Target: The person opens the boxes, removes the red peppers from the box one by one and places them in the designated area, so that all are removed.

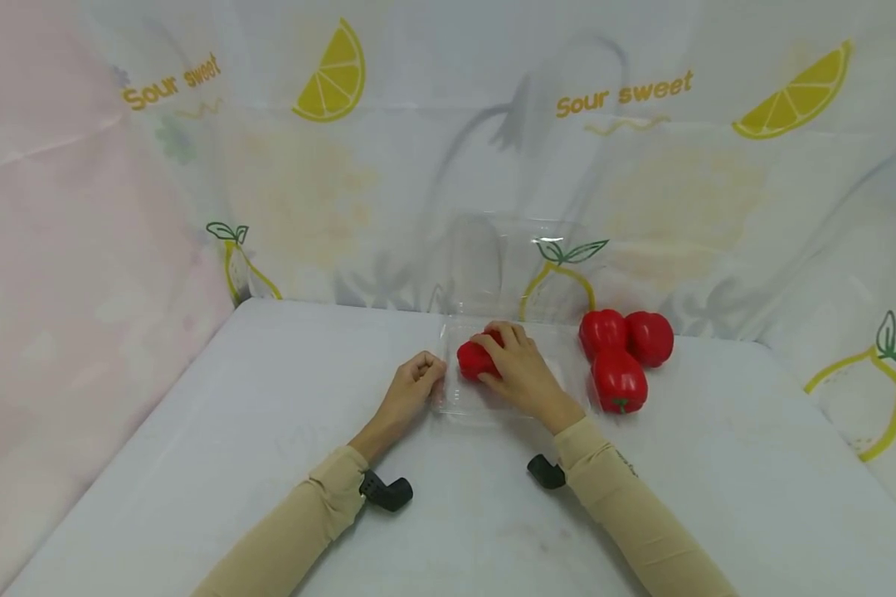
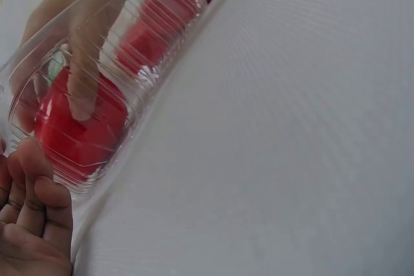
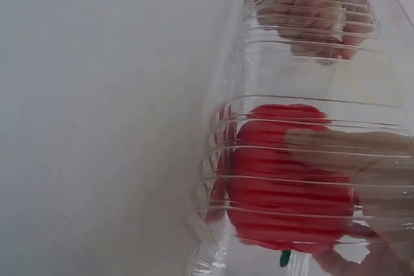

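Observation:
A clear plastic clamshell container (image 1: 459,406) sits on the table with its lid (image 1: 485,274) raised at the back. Inside its left part lies a red bell pepper (image 1: 474,361), gripped from above by my right hand (image 1: 521,371). Through the ribbed wall, the right wrist view shows the pepper (image 3: 284,185) on its side, its green stem low, with the fingers over it. My left hand (image 1: 414,380) has its fingers curled at the container's left edge and pinches the rim, as the left wrist view shows beside the fingertips (image 2: 32,159).
Right of the container, several more red peppers rest together: one in front (image 1: 620,380), others behind it (image 1: 603,332) and at the back right (image 1: 650,337). A lemon-print curtain (image 1: 388,182) hangs behind the white table (image 1: 269,414).

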`<state>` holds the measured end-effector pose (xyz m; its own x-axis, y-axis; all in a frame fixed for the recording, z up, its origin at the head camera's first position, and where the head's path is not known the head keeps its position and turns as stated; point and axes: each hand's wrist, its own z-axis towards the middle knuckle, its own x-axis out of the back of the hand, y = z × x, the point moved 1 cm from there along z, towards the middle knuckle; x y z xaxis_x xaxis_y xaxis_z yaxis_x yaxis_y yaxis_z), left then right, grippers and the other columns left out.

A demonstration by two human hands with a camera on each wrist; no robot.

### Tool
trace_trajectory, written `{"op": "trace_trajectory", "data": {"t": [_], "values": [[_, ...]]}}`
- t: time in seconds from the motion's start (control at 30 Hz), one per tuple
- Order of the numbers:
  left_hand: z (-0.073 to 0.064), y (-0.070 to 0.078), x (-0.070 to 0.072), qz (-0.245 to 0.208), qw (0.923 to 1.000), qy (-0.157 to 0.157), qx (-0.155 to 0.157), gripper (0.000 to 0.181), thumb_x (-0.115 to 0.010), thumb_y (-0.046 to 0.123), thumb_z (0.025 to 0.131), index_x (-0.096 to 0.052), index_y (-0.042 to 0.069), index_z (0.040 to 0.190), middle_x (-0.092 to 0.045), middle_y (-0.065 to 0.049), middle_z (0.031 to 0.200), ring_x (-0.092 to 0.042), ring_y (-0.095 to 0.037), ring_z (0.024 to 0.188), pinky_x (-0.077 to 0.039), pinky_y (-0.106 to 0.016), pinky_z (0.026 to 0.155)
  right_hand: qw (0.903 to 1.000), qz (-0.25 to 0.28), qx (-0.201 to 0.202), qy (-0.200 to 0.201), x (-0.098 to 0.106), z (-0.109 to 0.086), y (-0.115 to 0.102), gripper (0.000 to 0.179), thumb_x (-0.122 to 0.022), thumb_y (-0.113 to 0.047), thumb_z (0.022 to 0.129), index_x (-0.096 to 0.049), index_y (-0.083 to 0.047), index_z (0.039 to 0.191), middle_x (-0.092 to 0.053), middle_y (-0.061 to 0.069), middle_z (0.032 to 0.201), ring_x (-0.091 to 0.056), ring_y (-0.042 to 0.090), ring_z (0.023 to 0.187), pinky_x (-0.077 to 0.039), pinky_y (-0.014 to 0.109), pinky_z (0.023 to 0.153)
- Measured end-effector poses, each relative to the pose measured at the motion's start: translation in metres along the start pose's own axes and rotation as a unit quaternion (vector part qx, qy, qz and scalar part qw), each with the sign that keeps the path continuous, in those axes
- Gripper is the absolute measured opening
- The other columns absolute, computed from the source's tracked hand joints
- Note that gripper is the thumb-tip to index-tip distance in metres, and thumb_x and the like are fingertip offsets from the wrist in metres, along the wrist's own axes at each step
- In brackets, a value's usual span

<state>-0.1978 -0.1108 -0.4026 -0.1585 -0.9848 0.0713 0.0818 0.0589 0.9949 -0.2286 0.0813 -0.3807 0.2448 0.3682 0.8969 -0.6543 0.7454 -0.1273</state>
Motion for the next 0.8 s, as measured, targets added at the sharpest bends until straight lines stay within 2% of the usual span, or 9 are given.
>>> {"op": "trace_trajectory", "data": {"t": [0.13,0.33,0.57,0.8], "values": [[0.0,0.0,-0.001,0.004,1.0,0.0,0.0,0.022,-0.047,0.01,0.097,-0.051,-0.012,0.097,-0.048,0.002,0.063,-0.048,-0.007,0.057,-0.039,-0.02,0.057,0.9999,-0.004,-0.009,-0.005,-0.001,-0.001,0.002,0.055,-0.077,-0.021,0.078,-0.054,-0.011,0.127,-0.046,0.012,0.124,-0.041,0.03,0.118,-0.046,0.045,0.091],[0.001,-0.003,0.0,0.001,1.0,0.001,-0.003,0.017,-0.047,0.01,0.097,-0.052,-0.006,0.092,-0.048,0.002,0.064,-0.048,-0.007,0.057,-0.04,-0.02,0.057,0.9992,0.017,-0.03,-0.022,-0.001,-0.002,0.004,0.058,-0.077,-0.028,0.078,-0.052,-0.013,0.128,-0.046,0.013,0.127,-0.041,0.029,0.118,-0.045,0.046,0.093],[0.015,-0.028,0.002,-0.007,1.0,0.004,0.003,0.017,-0.048,0.013,0.098,-0.053,-0.002,0.093,-0.049,0.003,0.065,-0.049,-0.008,0.057,-0.041,-0.021,0.057,0.9982,0.017,-0.041,-0.04,0.003,-0.005,0.006,0.057,-0.076,-0.036,0.078,-0.052,-0.016,0.125,-0.052,0.007,0.124,-0.048,0.025,0.114,-0.047,0.045,0.092],[0.015,-0.031,0.0,0.006,0.9997,0.016,-0.015,0.018,-0.049,0.016,0.098,-0.053,0.0,0.091,-0.049,0.002,0.064,-0.048,-0.009,0.056,-0.04,-0.02,0.055,0.999,0.009,-0.034,-0.027,0.004,-0.006,0.008,0.053,-0.075,-0.034,0.077,-0.054,-0.017,0.123,-0.053,0.006,0.12,-0.048,0.024,0.111,-0.049,0.042,0.089]]}}
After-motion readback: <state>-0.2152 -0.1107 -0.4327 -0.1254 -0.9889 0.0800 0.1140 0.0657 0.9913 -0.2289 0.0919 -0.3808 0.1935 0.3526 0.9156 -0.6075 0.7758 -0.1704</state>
